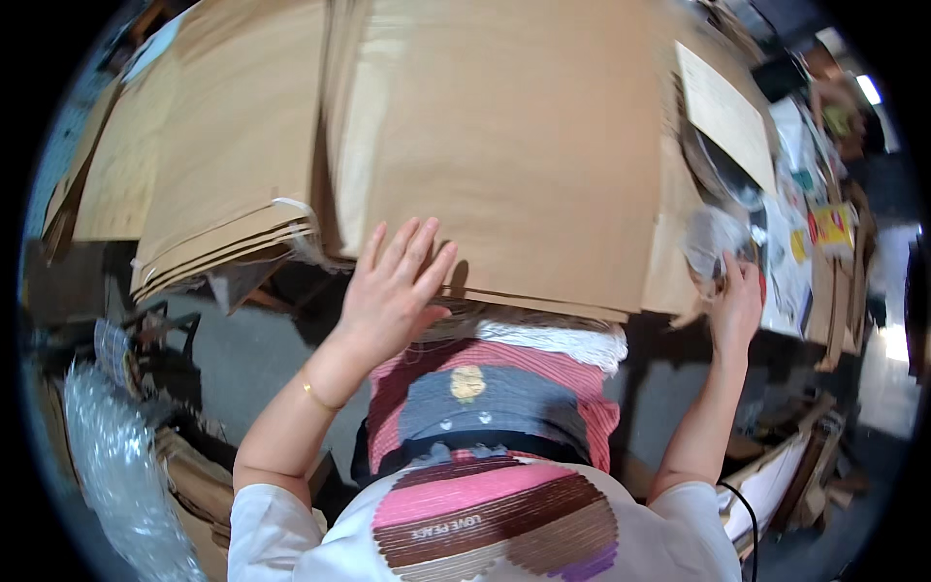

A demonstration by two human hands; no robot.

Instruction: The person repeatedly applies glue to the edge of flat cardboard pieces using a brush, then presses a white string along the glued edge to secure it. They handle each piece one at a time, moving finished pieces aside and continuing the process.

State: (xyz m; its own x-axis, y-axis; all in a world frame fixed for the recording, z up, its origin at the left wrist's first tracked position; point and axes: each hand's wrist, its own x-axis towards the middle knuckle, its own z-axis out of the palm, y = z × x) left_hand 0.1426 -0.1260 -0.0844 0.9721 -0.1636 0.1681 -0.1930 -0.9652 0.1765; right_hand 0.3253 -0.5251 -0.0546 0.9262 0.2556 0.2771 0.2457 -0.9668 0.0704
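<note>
White shirt (495,524) with a striped, lettered print lies nearest. The left hand (388,281), unclenched with fingers parted, is at the near edge of the central brown paper stack (514,145); whether it touches cannot be told. The right hand (737,306) bends its fingers at crumpled clear plastic (713,241); its grip cannot be told. Grey floor (238,359) shows beneath; a yellow-and-red packet (832,231) at right bears blurred print.
</note>
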